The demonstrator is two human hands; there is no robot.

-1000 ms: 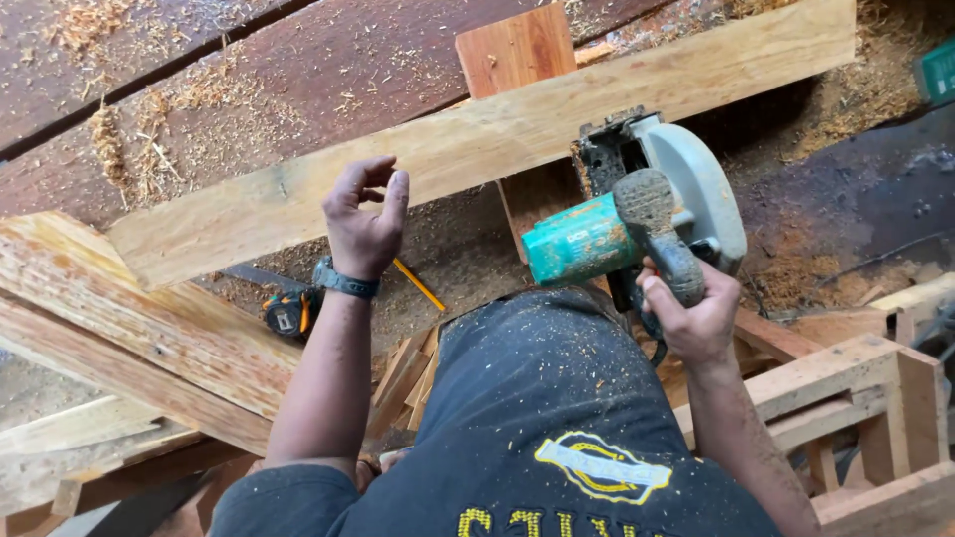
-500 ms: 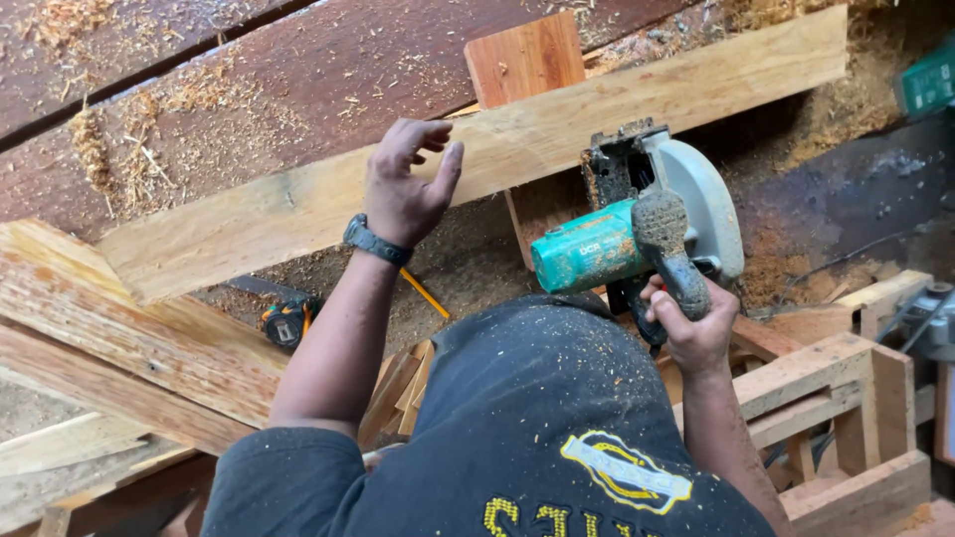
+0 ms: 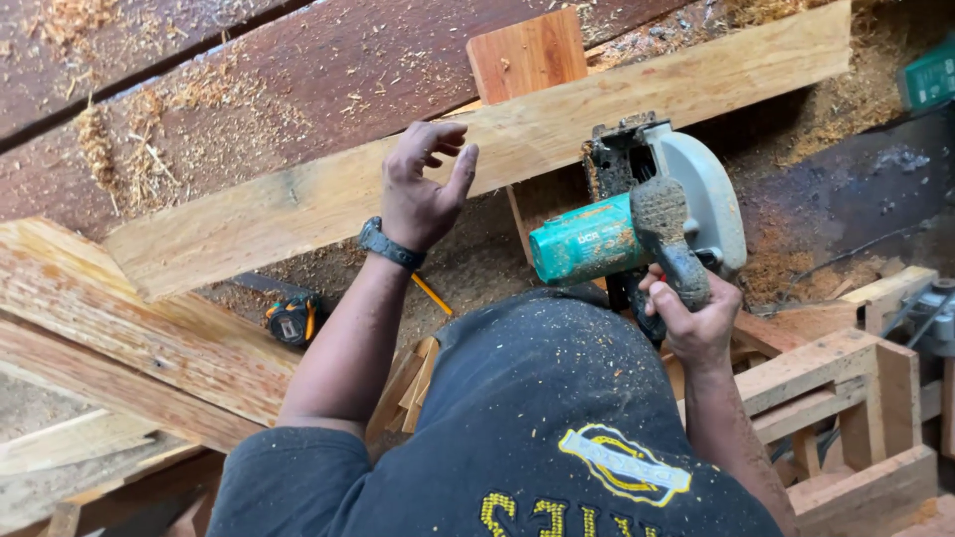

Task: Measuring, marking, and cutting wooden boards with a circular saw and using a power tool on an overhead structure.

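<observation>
Pale timber, a long plank [image 3: 517, 139], lies slantwise across the darker boards. The left hand [image 3: 423, 189], which gripped its near edge a second ago, has lifted off and hovers just above, fingers loose and empty. The right hand [image 3: 691, 313] still clasps the handle of the teal circular saw [image 3: 637, 224], beside the plank's edge.

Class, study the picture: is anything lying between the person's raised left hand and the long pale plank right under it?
Nothing visible. The left hand hovers open directly over the pale plank, with no object between them. The circular saw, in the right hand, sits off to the side.
</observation>
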